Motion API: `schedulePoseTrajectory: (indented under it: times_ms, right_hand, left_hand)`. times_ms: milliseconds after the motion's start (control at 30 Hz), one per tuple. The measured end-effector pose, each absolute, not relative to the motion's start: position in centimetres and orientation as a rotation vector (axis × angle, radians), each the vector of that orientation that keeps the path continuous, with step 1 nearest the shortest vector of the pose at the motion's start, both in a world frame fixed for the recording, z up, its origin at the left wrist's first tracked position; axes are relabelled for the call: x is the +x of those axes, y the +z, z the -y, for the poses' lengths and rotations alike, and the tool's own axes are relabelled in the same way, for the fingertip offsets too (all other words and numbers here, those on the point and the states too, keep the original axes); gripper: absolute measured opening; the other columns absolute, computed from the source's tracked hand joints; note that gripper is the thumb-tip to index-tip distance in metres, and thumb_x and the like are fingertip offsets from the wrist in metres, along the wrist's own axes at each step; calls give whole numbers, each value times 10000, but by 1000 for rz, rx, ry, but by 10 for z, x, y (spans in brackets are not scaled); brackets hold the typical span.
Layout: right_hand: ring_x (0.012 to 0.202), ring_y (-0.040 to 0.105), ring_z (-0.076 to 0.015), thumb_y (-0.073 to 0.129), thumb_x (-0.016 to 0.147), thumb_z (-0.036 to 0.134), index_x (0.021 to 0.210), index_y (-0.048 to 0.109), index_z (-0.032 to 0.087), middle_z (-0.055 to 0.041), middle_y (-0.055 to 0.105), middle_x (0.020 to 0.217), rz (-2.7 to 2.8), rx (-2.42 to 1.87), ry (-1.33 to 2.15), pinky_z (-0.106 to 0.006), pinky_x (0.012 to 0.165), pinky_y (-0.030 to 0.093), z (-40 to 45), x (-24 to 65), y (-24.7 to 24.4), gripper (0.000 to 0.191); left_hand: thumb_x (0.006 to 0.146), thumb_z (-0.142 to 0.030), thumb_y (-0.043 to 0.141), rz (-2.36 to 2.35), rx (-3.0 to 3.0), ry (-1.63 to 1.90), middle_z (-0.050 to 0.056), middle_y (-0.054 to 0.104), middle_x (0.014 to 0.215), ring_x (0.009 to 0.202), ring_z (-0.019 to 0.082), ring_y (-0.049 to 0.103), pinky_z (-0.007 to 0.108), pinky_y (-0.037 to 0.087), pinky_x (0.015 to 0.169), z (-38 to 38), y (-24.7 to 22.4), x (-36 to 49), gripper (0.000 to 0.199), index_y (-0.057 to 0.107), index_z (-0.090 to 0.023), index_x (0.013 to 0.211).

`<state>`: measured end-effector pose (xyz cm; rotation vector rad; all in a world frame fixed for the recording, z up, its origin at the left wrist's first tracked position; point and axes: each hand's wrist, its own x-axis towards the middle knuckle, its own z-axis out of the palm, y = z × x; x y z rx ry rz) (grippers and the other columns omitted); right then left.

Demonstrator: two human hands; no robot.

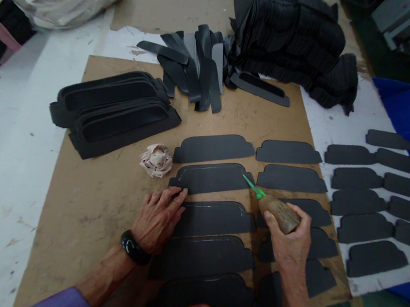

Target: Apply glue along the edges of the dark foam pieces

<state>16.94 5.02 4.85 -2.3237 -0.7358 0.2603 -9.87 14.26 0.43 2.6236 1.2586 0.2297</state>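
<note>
At the left, a stack of black framed pieces point(116, 113) is lying on a brown board point(83, 203) that is covering part of the white worktop point(0, 148). A crumpled cloth point(156, 160) is sitting just beside the panels. Next, the left grip point(158, 215) is resting with fingers loosely bent, grasping nothing that shows, its fingertips touching the lower left end of a dark panel point(211, 180), second from the top in its column. That light touch is probably steadying the panel well enough; the fingers should be staying off the thin pale line point(206, 167), which is running inside the upper edge.

Further right, the right grip point(293, 239) is closing round a brownish bottle point(278, 213), its green nozzle point(251, 185) pointing left and its tip hanging at the panel's upper right end; whether it is touching, I cannot tell. Good work here likely means keeping the squeeze even, holding the tip just inside the edge, and slowing round the curved corner. The right forearm should be staying clear of the right column of panels point(291, 178) below it.
</note>
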Motion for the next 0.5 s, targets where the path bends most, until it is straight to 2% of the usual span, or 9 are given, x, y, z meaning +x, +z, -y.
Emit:
schedulePoseTrajectory:
  times_ms: [133,267,500]
  right_hand:
    - [821,578,-200,745,531,403,1013,528,199,-16,591,926,469,-2162,499,-410,768,482,-61,172,44,567]
    - [765,606,-164,761,547,325,884,559,218,32,607,840,49,-1613,917,-388,706,529,-76,171,48,407]
    - [817,646,-207,719,622,277,813,630,233,-4,682,859,-140,-1365,1050,-353,643,525,-79,170,66,215]
  left_hand:
    - [872,-257,458,-1243,2636,209,90,564,1132,979,256,491,405,402,790,-145,5,-99,355,523,-221,1220]
    - [875,-254,454,-1222,2647,207,86,564,1131,972,249,491,398,398,792,-146,5,-100,348,527,-218,1213]
    - [901,-204,393,-1211,2654,170,51,600,1086,922,229,517,370,397,740,-154,7,-101,320,544,-239,1181]
